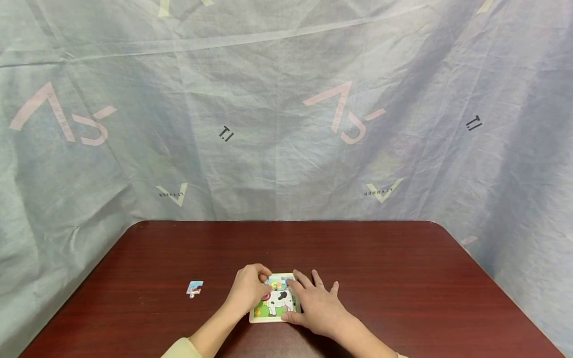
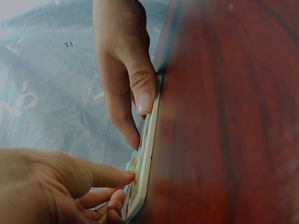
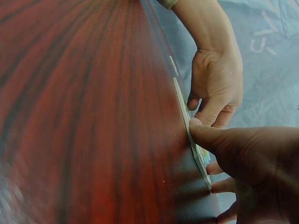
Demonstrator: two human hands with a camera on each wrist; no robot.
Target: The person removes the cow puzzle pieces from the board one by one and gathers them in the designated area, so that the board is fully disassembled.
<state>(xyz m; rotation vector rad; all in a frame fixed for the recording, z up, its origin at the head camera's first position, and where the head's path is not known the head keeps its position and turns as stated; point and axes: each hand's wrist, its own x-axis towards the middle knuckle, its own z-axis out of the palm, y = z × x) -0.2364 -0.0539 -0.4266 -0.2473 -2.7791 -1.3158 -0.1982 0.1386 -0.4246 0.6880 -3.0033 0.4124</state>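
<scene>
A small cow jigsaw puzzle in a pale wooden tray lies on the table, between both hands. At its upper left corner, my left hand has its fingers bent and pinches a puzzle piece largely hidden by the thumb and fingers. Along the right side, my right hand rests with fingers spread, its thumb on the lower edge and its index finger by the upper pieces. A light-blue piece overlaps the tray's top rim. In the right wrist view, the right thumb lies against the tray's edge.
One loose puzzle piece with a pink and blue picture lies on the table to the left of the tray. The dark red wooden table has rounded far corners. A grey printed cloth hangs behind it and at both sides.
</scene>
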